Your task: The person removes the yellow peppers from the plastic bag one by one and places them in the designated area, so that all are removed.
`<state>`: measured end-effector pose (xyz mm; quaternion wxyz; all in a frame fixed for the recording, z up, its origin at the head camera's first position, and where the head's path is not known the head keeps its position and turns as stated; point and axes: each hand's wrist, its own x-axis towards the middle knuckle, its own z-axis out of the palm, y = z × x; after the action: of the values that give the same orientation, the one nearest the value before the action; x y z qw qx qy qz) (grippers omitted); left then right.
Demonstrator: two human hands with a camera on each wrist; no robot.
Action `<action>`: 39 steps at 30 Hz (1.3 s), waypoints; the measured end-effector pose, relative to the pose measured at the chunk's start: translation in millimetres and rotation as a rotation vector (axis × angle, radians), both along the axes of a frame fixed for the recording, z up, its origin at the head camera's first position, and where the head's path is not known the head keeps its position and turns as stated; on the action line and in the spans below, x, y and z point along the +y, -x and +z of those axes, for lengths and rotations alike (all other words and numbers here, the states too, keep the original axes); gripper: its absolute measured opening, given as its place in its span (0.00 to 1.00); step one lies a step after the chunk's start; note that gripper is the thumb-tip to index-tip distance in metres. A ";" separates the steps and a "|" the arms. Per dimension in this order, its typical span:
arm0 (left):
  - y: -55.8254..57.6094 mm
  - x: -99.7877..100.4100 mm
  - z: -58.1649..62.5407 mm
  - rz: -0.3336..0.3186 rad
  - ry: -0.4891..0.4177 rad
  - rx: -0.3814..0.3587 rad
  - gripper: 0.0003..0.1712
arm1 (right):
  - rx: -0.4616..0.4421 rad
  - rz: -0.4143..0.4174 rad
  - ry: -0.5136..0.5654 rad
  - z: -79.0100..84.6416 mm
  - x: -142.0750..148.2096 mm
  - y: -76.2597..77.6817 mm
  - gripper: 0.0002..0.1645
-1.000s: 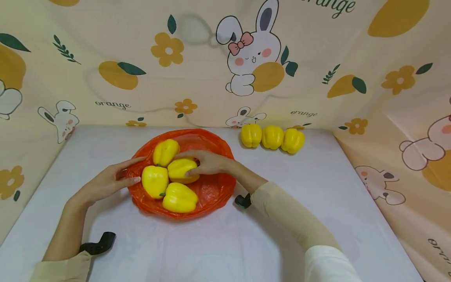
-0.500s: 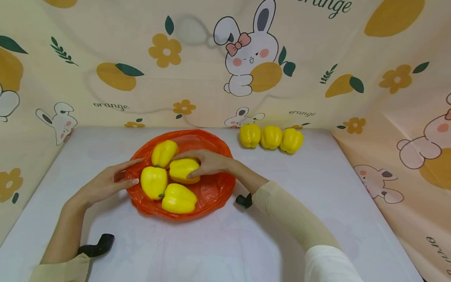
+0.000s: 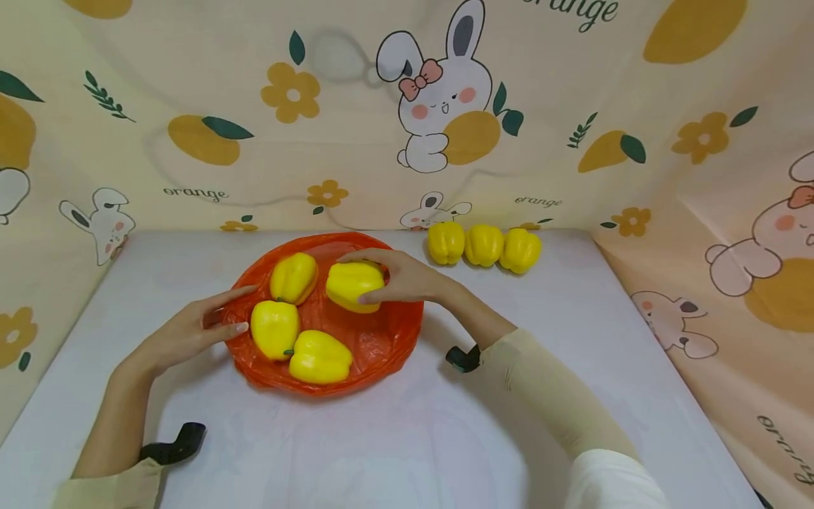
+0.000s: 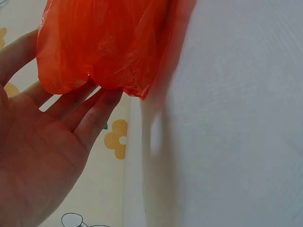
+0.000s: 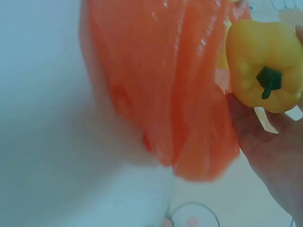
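Note:
My right hand (image 3: 407, 277) grips a yellow bell pepper (image 3: 351, 283), fingers over its far side and thumb on its near side. The right wrist view shows this pepper (image 5: 265, 66) with its green stem, raised beside the bag wall. Below it stands a red plastic bag (image 3: 388, 357), its mouth spread wide. Inside, on the left, lie three more yellow bell peppers: one at the back (image 3: 294, 278), one at the left (image 3: 275, 330) and one at the front (image 3: 321, 357). My left hand (image 3: 184, 336) touches the bag's left side with fingers and thumb apart; in the left wrist view the bag (image 4: 99, 47) partly covers its fingers.
Three yellow bell peppers (image 3: 484, 245) stand in a row at the back of the white table (image 3: 381, 452), right of the bag. A printed cloth (image 3: 356, 155) hangs behind the table. Black wrist-worn devices (image 3: 178, 444) sit at both forearms.
The right hand has lifted the bell pepper from among the others and moved it right and up, apart from them. The left hand stays at the bag's side. The head view has shifted slightly.

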<state>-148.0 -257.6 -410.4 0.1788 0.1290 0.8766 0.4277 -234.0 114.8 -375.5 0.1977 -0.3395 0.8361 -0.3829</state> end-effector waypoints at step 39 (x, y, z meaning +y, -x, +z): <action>0.0 0.7 -0.8 0.007 0.004 -0.013 0.40 | 0.052 -0.468 -0.098 -19.3 132.0 -17.2 0.44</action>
<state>-148.0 -256.9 -411.2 0.1833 0.1231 0.8766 0.4275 -216.8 246.8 -394.8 0.0983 -0.1362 0.9143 -0.3686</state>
